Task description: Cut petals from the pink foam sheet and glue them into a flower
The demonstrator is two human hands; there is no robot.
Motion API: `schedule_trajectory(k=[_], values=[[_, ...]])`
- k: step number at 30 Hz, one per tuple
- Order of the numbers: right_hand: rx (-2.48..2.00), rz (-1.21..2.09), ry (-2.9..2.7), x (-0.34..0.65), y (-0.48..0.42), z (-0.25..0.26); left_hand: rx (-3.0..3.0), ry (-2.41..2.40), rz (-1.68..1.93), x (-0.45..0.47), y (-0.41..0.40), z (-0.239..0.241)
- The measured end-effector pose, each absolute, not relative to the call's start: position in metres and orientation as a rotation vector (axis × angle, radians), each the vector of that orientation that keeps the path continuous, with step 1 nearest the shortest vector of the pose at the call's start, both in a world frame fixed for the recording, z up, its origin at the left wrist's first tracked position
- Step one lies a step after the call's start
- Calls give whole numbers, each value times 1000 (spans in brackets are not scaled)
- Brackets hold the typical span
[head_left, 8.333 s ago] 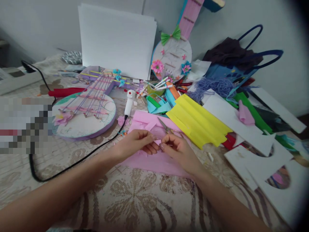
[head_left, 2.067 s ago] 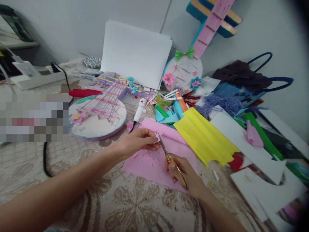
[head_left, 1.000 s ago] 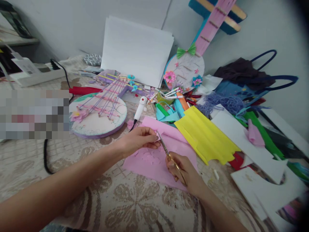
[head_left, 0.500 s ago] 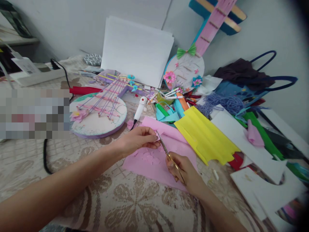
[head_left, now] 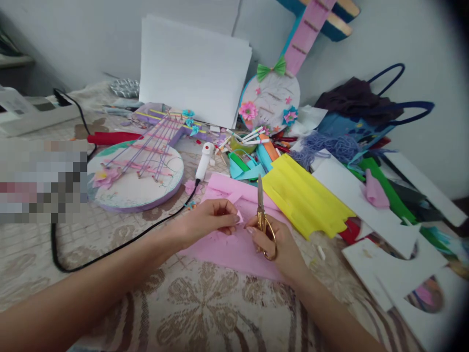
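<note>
Between the fingertips of my left hand (head_left: 220,217) is pinched a small piece of pink paper (head_left: 240,217). My right hand (head_left: 274,239) is closed around gold-handled scissors (head_left: 261,208), their blades together and pointing up, away from the paper piece. The right thumb and fingertips come close to the left hand's piece; whether they touch it I cannot tell. Below both hands a pink crepe paper sheet (head_left: 227,252) is spread, rolled at its far end, with small scraps on it. A white glue gun (head_left: 204,161) lies just beyond the left hand.
A handmade paper lute (head_left: 146,181) with purple strings lies left. Another decorated instrument (head_left: 271,98) leans on the wall beside white boards (head_left: 194,73). Yellow crepe paper (head_left: 308,195) and white cardboard offcuts (head_left: 388,274) crowd the right. A black cord (head_left: 120,252) loops near my left forearm.
The scissors have come away from the pink piece and swung upright in my right hand, which has moved nearer my left. The view has shifted slightly right.
</note>
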State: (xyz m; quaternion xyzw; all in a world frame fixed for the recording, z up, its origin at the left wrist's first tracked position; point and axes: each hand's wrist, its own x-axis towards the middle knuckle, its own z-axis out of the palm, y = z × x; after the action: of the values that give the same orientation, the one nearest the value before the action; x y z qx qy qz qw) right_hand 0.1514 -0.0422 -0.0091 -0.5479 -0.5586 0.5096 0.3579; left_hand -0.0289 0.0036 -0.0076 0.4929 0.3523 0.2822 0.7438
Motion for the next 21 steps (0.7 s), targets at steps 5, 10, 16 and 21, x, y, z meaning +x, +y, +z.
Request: schedule_trajectory(k=[5,10,16,21], values=[[-1374,1383,-1378,148,-43,-10,1129,809,563,-25,-1,-9],[-1400,1368,-1411,146,-45,-8,1108,815,547,-23,-2,-8],[-1399,1333,-1451,145,-45,-6,1102,816,535,-22,-3,-6],[-1384,1357,-1437,146,-45,-8,1094,808,524,-22,-3,-7]])
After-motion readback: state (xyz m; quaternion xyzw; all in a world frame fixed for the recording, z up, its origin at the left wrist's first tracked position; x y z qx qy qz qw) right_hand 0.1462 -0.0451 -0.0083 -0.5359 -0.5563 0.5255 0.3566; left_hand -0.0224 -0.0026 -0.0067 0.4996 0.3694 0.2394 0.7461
